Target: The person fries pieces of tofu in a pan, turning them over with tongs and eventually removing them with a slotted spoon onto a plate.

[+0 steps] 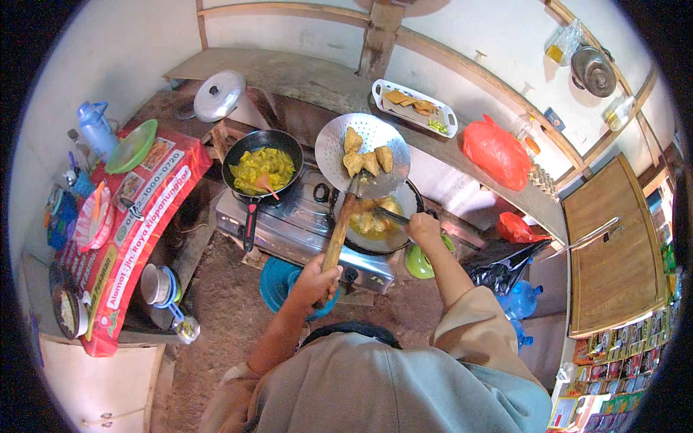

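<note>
My left hand grips the wooden handle of a large perforated metal skimmer. Several fried brown pieces of food lie in the skimmer, which is over the far side of a frying pan. In that pan, more pieces sit in yellowish oil. My right hand holds a metal spatula by its handle, its far end down in the pan. Both this pan and a black pan of yellow-green food stand on a two-burner gas stove.
A white tray of fried food and a red plastic bag rest on the back ledge. To the left, a printed red banner covers a table holding a green basin. Blue basins sit below the stove.
</note>
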Available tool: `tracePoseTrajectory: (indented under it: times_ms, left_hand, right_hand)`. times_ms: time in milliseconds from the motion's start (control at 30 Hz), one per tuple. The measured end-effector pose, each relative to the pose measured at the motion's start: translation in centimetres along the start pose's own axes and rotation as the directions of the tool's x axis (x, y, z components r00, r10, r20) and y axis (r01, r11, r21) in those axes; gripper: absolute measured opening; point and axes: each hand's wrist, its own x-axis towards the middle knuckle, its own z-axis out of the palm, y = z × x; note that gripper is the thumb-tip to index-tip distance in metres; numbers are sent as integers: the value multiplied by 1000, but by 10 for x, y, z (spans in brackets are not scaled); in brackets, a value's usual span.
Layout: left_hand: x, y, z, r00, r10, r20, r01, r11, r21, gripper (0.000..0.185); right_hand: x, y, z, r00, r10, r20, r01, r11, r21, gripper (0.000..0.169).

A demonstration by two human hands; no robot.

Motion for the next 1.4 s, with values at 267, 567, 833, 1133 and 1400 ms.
tracePoseTrajectory:
  times_ms: [267,567,833,1133,1400]
  left_hand:
    - [6,-18,-5,996,-6,-85,12,997,74,15]
    - [24,-50,-16,988,-58,-143,68,996,64,14]
    - [19,-45,-20,988,-129,-86,125,991,-55,13]
    - [9,-7,-11,999,-52,-2,52,993,-104,11]
    - [0,21,-3,1000,4,22,-3,997,-75,12]
  right_hand:
    - [-34,16,-75,996,71,50,-69,997,-43,28]
    - [-57,-2,-100,992,20,-121,-16,999,36,31]
    - [-70,10,-106,978,141,-156,-136,990,44,32]
    - [-88,18,-67,957,258,133,-265,964,35,32]
    - [-89,3,-9,974,166,151,-180,979,90,28]
